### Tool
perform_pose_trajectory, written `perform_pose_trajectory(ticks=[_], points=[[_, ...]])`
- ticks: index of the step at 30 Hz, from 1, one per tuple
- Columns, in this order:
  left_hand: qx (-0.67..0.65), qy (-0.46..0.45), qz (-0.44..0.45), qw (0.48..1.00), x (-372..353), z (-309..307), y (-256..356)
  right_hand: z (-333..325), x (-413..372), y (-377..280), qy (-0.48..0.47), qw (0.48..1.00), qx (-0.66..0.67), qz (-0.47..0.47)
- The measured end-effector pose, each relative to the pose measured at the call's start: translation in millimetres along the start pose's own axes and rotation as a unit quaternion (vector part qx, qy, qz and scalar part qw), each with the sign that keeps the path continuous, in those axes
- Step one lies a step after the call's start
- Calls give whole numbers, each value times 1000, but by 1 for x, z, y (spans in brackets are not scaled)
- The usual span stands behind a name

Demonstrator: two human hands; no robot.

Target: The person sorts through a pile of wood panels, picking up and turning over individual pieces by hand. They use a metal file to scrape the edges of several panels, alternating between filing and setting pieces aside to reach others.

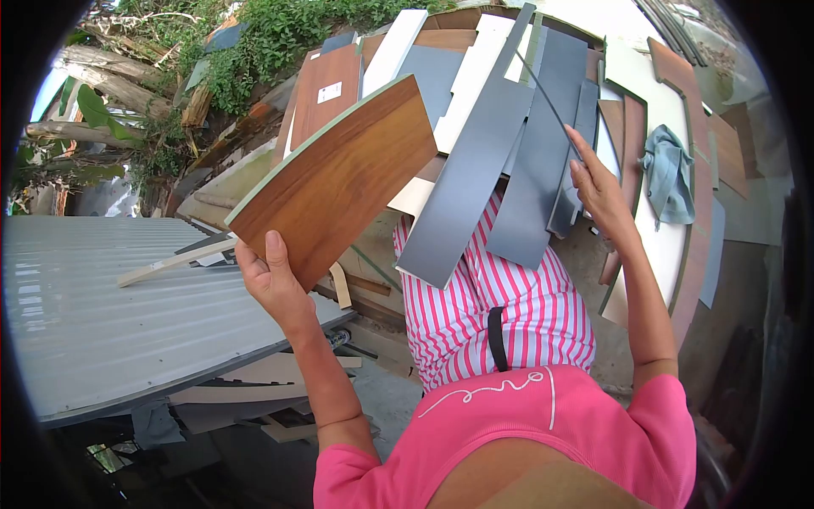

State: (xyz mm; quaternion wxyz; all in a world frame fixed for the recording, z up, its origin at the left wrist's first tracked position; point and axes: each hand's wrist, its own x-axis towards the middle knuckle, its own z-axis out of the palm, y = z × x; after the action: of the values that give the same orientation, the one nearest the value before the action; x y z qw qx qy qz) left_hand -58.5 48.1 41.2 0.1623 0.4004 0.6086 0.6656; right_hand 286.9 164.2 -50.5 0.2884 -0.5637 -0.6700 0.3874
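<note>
My left hand (275, 276) grips the lower left corner of a brown wood-grain panel (343, 174) with a pale green edge, thumb on its face. The panel is held up and tilted, left of the boards. My right hand (600, 188) is closed on a thin dark strip (547, 97), which slants up and to the left over the grey boards. Below it, a long dark grey board (475, 174) reaches down over my lap, with another dark grey board (538, 187) beside it.
White and brown boards (335, 93) lie spread in front of me. A grey-blue cloth (668, 174) rests on a white board at the right. Corrugated metal sheeting (110, 305) is at the left, with a pale wood strip (174, 261) over it. Plants (280, 38) grow behind.
</note>
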Motion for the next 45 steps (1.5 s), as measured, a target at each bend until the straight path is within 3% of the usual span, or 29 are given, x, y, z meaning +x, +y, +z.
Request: perform_pose_trajectory(ticks=[1, 3, 8, 14, 19, 21, 23, 27, 31, 35, 37, 41, 45], points=[[-2, 3, -3, 1000, 0, 6, -1, -10, -5, -6, 21, 995, 65, 66], [-150, 35, -98, 983, 1, 25, -6, -21, -15, -7, 90, 978, 175, 64], [-349, -27, -305, 886, -12, 96, -58, -34, -29, -1, 190, 958, 206, 59], [-411, -14, -373, 832, -37, 209, -96, -31, -35, -7, 180, 964, 190, 43], [-448, -30, -375, 811, -53, 260, -106, -26, -36, -3, 188, 966, 170, 58], [-451, -38, -386, 804, -54, 257, -107, -22, -38, 0, 180, 967, 168, 66], [-414, -140, -463, 771, -53, 242, -101, -18, -35, 0, 160, 970, 170, 64], [-404, -173, -499, 747, -48, 197, -94, -7, -31, 3, 138, 979, 146, 47], [-458, -115, -430, 769, -15, 137, -99, 9, -21, 0, 109, 986, 114, 47], [-451, 110, -415, 782, 58, 84, -153, 22, -13, 3, 86, 995, 46, 28], [-466, 183, -438, 747, 97, 64, -192, 26, -14, -2, 54, 995, 63, 51], [-473, 214, -470, 714, 139, 66, -197, 33, -17, -9, 37, 997, 29, 62], [-398, 219, -560, 693, 163, 79, -201, 35, -23, -9, 56, 996, 15, 61]])
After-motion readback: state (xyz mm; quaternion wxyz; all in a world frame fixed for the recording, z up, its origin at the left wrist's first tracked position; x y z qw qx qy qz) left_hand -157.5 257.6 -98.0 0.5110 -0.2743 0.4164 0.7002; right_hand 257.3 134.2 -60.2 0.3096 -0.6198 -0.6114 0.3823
